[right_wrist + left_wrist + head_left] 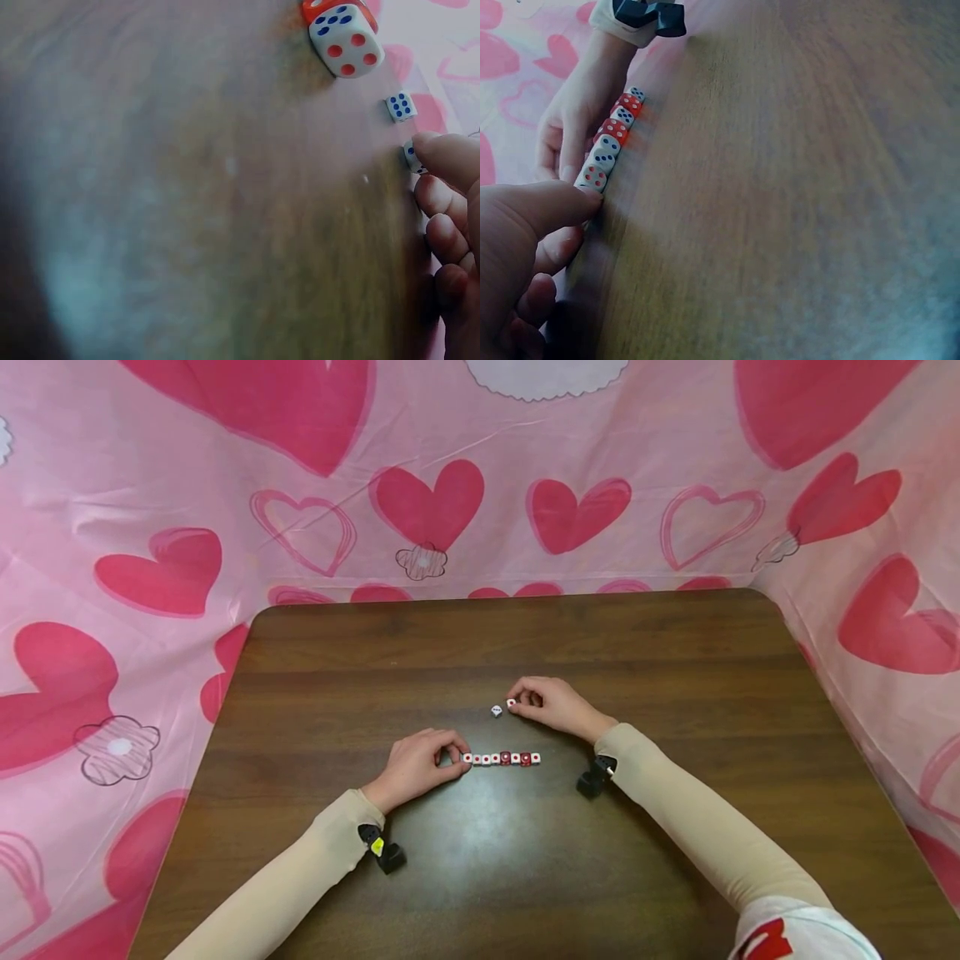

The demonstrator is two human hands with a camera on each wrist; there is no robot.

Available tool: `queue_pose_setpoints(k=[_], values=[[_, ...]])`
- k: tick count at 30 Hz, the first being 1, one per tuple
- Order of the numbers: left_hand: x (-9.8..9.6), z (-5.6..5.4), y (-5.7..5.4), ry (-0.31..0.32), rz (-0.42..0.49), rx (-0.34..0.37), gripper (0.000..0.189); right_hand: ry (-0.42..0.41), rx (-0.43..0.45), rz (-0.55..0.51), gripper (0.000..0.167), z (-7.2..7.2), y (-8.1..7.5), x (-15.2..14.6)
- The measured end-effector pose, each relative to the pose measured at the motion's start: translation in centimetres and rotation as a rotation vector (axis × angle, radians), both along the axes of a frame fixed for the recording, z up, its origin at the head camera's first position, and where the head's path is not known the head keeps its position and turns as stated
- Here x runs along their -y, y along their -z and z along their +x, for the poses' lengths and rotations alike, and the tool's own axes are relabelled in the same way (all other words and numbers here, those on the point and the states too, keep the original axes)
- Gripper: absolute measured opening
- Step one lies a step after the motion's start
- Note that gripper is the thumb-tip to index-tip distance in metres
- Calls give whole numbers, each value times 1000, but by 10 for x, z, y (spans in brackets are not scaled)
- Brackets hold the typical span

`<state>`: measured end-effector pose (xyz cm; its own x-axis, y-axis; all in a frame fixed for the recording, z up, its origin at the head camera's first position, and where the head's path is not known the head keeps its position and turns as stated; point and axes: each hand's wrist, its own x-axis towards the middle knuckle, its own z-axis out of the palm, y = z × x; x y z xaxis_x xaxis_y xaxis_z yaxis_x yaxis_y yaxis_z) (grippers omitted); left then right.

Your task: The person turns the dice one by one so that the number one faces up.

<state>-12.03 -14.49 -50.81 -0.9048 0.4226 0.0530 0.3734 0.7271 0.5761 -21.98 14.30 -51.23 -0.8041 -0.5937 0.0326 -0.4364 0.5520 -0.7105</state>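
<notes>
A straight row of white dice and two red dice [505, 758] lies on the table, red single pips up. At the row's left end, my left hand [420, 762] pinches the end white die [468, 758] between thumb and fingers. Farther back, my right hand [557, 703] pinches another white die [512, 703], partly covered by the thumb [450, 159] in the right wrist view. Just left of it sits a loose white die [497, 711], showing blue pips [401, 106] in the right wrist view. The white die at the row's right end [349, 46] stands beside a red one.
The dark wooden table [480, 877] has rounded back corners. Around its back and sides hangs a pink cloth [495, 443] printed with hearts. A black camera mount is strapped to each wrist, the left one [390, 858] and the right one [592, 781] both close above the tabletop.
</notes>
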Motion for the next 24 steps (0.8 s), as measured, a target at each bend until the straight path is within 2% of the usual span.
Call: queue_pose_setpoints(k=[4, 8, 15, 20, 24], values=[[0, 0, 0, -1, 6, 10, 14, -9, 7, -15, 8, 3, 0, -5], [-1, 1, 0, -4, 9, 15, 14, -38, -10, 15, 7, 9, -2, -10], [0, 1, 0, 2, 13, 6, 14, -64, -34, 28, 7, 27, -7, -23], [0, 1, 0, 3, 12, 1, 14, -48, -36, 50, 7, 41, -7, -31], [0, 1, 0, 2, 18, -6, 14, -66, -87, 50, 7, 51, -3, -38]])
